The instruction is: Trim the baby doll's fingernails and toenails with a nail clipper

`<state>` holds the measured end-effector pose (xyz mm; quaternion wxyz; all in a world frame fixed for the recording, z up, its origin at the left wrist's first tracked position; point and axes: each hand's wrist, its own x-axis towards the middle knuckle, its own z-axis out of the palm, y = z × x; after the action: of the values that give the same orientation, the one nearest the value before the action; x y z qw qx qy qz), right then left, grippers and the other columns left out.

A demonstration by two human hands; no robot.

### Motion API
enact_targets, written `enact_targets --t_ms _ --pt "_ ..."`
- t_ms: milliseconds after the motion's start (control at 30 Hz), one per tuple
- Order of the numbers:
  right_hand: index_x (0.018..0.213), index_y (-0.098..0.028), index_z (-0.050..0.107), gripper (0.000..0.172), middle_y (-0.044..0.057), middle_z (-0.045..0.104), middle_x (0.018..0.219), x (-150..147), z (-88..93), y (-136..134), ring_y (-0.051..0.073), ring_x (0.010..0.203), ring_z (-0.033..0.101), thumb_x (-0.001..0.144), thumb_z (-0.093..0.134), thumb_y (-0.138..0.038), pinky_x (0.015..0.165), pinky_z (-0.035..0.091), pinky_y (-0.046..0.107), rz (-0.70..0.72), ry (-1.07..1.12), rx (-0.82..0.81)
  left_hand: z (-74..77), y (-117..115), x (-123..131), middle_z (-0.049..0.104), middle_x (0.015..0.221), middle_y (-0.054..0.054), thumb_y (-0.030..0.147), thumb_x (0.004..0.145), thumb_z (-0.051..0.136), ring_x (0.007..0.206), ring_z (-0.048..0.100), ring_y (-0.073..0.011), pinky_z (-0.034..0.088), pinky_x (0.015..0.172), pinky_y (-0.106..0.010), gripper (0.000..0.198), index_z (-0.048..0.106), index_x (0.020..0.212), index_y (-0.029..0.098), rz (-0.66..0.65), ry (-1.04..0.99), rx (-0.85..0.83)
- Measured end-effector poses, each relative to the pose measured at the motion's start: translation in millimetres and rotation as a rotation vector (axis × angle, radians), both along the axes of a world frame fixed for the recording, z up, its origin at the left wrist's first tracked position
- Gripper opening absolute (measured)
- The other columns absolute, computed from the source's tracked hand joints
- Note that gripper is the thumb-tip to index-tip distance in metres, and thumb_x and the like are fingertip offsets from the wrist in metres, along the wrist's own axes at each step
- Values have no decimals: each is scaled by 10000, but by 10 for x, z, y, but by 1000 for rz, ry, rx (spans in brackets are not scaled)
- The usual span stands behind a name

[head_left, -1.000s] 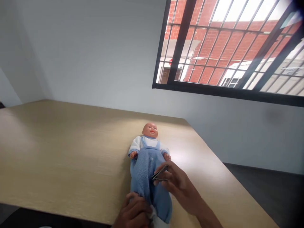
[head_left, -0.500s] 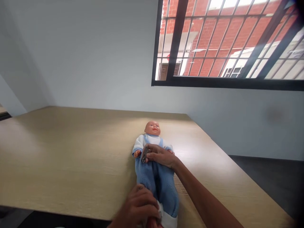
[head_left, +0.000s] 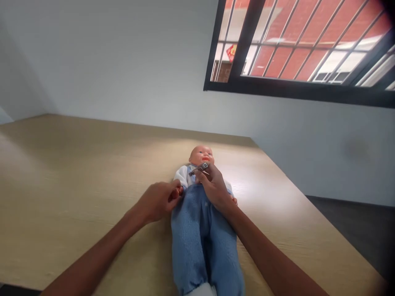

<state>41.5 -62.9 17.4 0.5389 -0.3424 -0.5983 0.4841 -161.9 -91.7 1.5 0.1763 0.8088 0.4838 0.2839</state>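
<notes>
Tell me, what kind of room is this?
Probably a plain indoor room, perhaps an office or training room: a long wooden table against a bare white wall, and a barred window facing a red brick building. A baby doll lies on the table.

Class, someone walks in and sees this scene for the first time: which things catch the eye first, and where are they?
A baby doll in blue fleece overalls lies on its back in the middle of the wooden table. The left hand pinches the doll's small hand, while the right hand holds metal nail clippers over its chest. A barred window sits at upper right.
</notes>
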Motion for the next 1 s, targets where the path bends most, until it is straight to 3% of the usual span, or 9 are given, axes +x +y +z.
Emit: enact_targets --t_ms 100,267,400,467,600,733,1000 --pt "965 -206 572 251 -32 599 861 22 -28 -26 103 668 587 938 743 -387 707 506 272 -81 4 -61 -5 171 85 541 598 67 254 911 589 498 456 -112 320 553 -241 89 603 832 214 12 -131 96" --pt "999 -225 511 248 -41 590 745 50 -9 8 122 648 640 1011 609 -453 673 555 267 -184 95 -157 -234 452 371 513 704 -11 277 928 509 689 489 -176 394 657 -306 210 539 734 203 54 -399 428" --pt "1166 -232 528 258 13 680 969 -32 -8 -5 99 588 657 992 648 -378 605 597 257 -199 113 -72 -378 507 468 584 838 -54 273 1015 464 816 601 -198 513 722 -320 213 540 830 203 -44 -519 538" --pt "1248 -269 515 275 26 694 1068 -68 -31 -70 69 520 620 1000 626 -310 506 565 216 -183 38 94 -430 487 471 649 934 -74 304 1060 442 866 658 -197 567 768 -319 196 546 926 206 -108 -560 499" --pt "1307 -326 502 339 -66 637 748 -52 -93 -208 99 541 628 1002 592 -206 529 552 202 -181 -196 323 -535 448 460 707 1036 -83 371 1100 444 896 698 -180 582 809 -286 206 576 1107 214 -221 -699 314" --pt "1305 -319 524 354 -45 674 767 18 -107 -267 134 661 693 980 580 -191 637 594 243 -182 -403 370 -596 463 455 698 1009 -69 324 1079 486 902 691 -176 572 817 -277 152 588 1120 219 -283 -742 300" --pt "1322 -325 502 328 -38 728 846 59 -92 -245 129 681 737 1023 571 -209 685 618 197 -182 -574 495 -589 502 463 687 907 -43 350 1053 511 794 685 -171 581 757 -283 132 575 1068 236 -271 -757 333"
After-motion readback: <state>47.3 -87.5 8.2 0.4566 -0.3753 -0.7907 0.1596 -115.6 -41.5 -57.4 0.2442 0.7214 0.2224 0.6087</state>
